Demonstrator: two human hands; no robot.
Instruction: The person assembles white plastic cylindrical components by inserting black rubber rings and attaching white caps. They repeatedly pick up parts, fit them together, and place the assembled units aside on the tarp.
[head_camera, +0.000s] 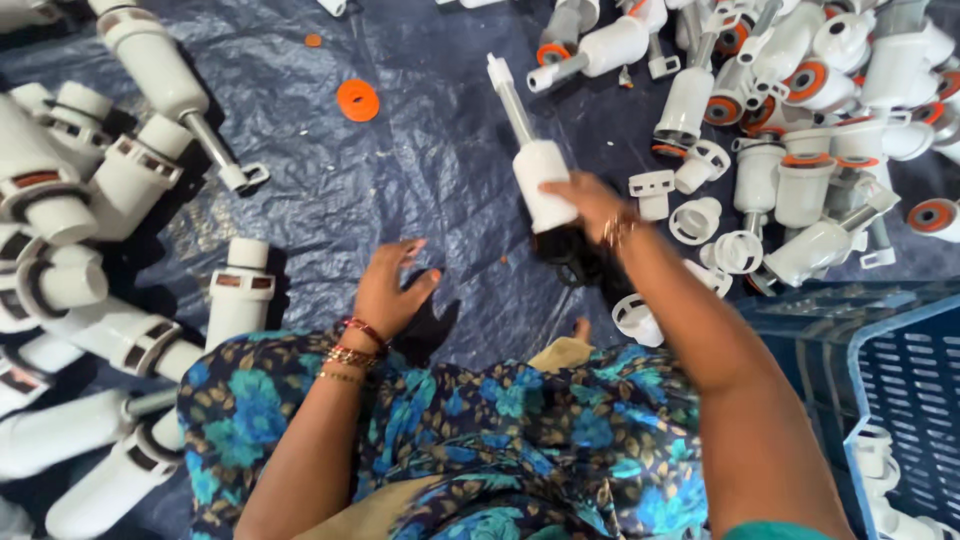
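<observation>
The right hand (590, 203) clenches a white plunger (535, 170), rod pointing away up-left; the left hand (390, 290) hovers, fingers released.

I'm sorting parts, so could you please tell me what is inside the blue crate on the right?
A few white parts lie inside the blue crate by its near wall. The right arm and the frame edge hide the rest.
</observation>
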